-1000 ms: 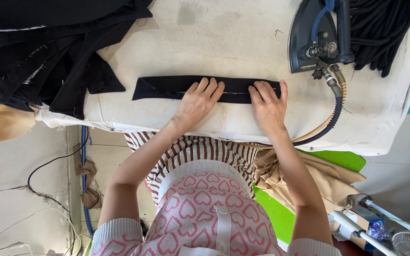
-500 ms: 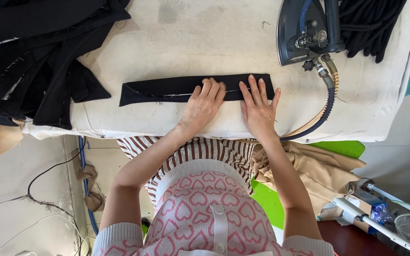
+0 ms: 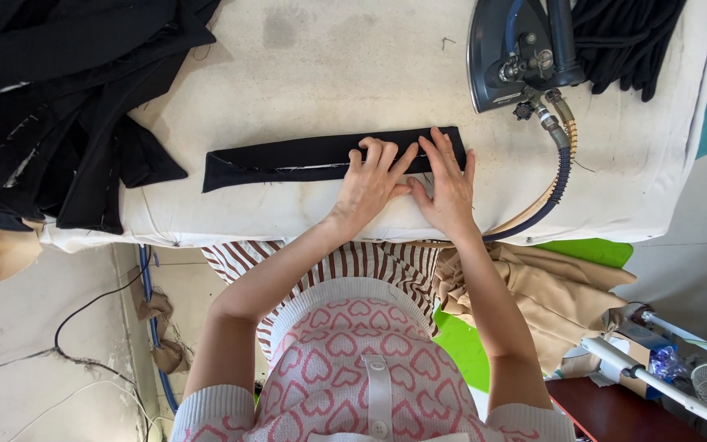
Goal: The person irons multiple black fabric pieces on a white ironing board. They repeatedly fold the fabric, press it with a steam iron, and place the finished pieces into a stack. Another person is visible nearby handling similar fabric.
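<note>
Your left hand (image 3: 370,184) has slid in beside your right hand (image 3: 445,187); both now press, fingers flat and released, on the 3 o'clock end of the black fabric strip (image 3: 288,160) lying mid-table (image 3: 345,74). The steam iron (image 3: 513,53) waits at 1 o'clock.

Steam iron (image 3: 517,53) and black fabric pile (image 3: 51,90) cut off by top edge; strip's (image 3: 288,160) right part hidden under both hands.

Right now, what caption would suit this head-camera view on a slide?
Left hand and right hand press flat on a black fabric strip on the padded ironing table, steam iron parked beyond.
</note>
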